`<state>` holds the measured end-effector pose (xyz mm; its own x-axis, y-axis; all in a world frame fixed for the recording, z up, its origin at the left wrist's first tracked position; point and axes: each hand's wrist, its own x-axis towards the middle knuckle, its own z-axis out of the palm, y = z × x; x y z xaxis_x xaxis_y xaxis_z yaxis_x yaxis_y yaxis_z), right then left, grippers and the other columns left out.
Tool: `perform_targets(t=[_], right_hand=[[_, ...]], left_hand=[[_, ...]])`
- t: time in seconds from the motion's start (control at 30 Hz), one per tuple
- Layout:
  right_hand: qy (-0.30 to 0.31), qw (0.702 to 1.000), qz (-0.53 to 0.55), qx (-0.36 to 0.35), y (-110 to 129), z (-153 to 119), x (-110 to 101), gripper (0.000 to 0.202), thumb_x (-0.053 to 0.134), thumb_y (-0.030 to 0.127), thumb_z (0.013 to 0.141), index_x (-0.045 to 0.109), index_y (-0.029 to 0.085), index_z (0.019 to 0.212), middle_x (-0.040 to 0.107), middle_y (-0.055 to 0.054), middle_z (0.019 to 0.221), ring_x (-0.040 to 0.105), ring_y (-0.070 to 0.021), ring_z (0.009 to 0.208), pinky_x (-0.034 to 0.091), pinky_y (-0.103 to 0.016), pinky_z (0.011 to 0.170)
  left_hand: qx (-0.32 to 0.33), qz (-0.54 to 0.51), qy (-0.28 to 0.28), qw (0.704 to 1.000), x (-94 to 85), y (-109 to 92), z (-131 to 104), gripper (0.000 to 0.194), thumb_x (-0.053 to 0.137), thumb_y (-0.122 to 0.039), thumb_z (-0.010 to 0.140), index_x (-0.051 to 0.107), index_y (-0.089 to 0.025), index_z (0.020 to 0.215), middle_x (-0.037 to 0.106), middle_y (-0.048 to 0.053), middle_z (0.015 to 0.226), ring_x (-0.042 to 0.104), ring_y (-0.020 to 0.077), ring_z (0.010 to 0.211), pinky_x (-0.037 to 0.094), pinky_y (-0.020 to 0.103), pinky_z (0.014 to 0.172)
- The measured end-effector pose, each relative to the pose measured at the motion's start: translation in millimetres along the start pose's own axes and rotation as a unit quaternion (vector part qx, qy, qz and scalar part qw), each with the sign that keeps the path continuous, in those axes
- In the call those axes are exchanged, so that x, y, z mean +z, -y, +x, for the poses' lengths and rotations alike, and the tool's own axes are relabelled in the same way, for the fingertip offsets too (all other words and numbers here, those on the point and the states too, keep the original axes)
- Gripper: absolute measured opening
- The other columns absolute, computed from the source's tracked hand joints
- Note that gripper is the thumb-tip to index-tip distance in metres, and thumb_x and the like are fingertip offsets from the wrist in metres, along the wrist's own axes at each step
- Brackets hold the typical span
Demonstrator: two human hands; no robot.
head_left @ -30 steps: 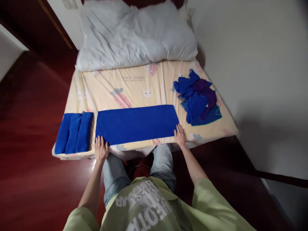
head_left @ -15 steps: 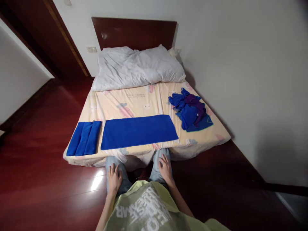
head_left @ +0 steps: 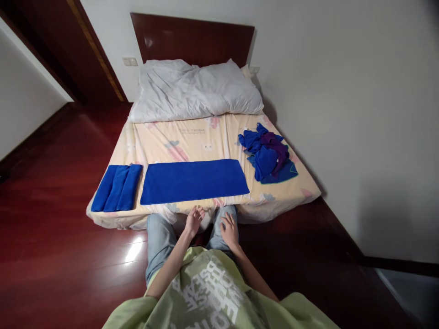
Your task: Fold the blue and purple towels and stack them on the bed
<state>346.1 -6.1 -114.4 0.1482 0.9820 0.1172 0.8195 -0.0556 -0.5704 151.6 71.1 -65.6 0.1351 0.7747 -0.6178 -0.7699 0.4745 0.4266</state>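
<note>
A blue towel [head_left: 195,182] lies spread flat along the front of the bed, its long side parallel to the near edge. My left hand [head_left: 195,221] is raised between my knees just short of that edge, open, with nothing in it. On my right thigh rests my right hand [head_left: 229,229], fingers spread and empty. Several rolled or folded blue towels [head_left: 117,188] sit side by side at the bed's front left corner. To the right is a crumpled heap of blue cloths [head_left: 265,157], with a purple cloth [head_left: 278,150] among them.
The bed's patterned sheet [head_left: 206,139] shows around the towels. A bunched white quilt [head_left: 195,93] lies at the far end before the dark wooden headboard [head_left: 192,39]. A white wall [head_left: 343,114] runs along the right, and dark red floor [head_left: 51,205] lies to the left.
My left hand has lifted off my left thigh and moved right and forward, between my knees. My right hand still rests on my right thigh. The view has shifted slightly.
</note>
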Motion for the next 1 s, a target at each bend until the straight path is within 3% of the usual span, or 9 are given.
perform_targets(t=[0.07,0.27,0.47,0.73,1.0], right_hand=[[0.003,1.0,-0.002,-0.004,0,0,-1,0.035,0.047,0.021,0.093,0.071,0.019,0.118,0.053,-0.011,0.151,0.038,-0.0324,0.147,0.038,-0.053,0.118],[-0.006,1.0,0.004,-0.001,-2,0,0,0.035,0.047,0.021,0.093,0.071,0.02,0.118,0.053,-0.009,0.151,0.037,-0.0311,0.147,0.036,-0.053,0.118],[-0.002,1.0,0.004,0.005,-1,1,0,0.036,0.048,0.022,0.092,0.071,0.02,0.119,0.053,-0.009,0.151,0.038,-0.0319,0.147,0.037,-0.054,0.118],[0.01,1.0,0.0,0.012,5,5,-7,0.035,0.049,0.021,0.091,0.071,0.022,0.118,0.054,-0.009,0.15,0.038,-0.0309,0.147,0.038,-0.054,0.117],[0.012,1.0,-0.022,0.003,6,10,-7,0.032,0.053,0.022,0.089,0.074,0.023,0.113,0.056,-0.008,0.148,0.046,-0.0329,0.14,0.042,-0.052,0.114]], left_hand=[[-0.003,-0.039,-0.011,0.999,6.5,-2,11,0.004,0.06,-0.017,0.093,0.064,-0.017,0.096,0.071,0.01,0.109,0.071,0.0147,0.091,0.056,0.03,0.093],[0.005,-0.101,-0.024,0.995,15.3,-1,31,0.015,0.054,-0.012,0.095,0.066,-0.017,0.103,0.07,0.01,0.122,0.07,0.0155,0.105,0.059,0.027,0.092],[0.007,-0.138,-0.022,0.99,26.5,-4,49,0.032,0.047,-0.017,0.099,0.063,-0.017,0.127,0.065,0.012,0.134,0.067,0.0176,0.117,0.061,0.026,0.09],[0.017,-0.142,-0.023,0.99,38.7,-9,68,0.041,0.041,-0.027,0.104,0.055,-0.024,0.143,0.061,0.009,0.142,0.057,0.0179,0.132,0.055,0.031,0.104],[0.01,-0.138,-0.017,0.99,28.0,-3,73,0.035,0.04,-0.029,0.105,0.065,-0.017,0.127,0.052,0.01,0.152,0.052,0.0158,0.137,0.052,0.023,0.105]])
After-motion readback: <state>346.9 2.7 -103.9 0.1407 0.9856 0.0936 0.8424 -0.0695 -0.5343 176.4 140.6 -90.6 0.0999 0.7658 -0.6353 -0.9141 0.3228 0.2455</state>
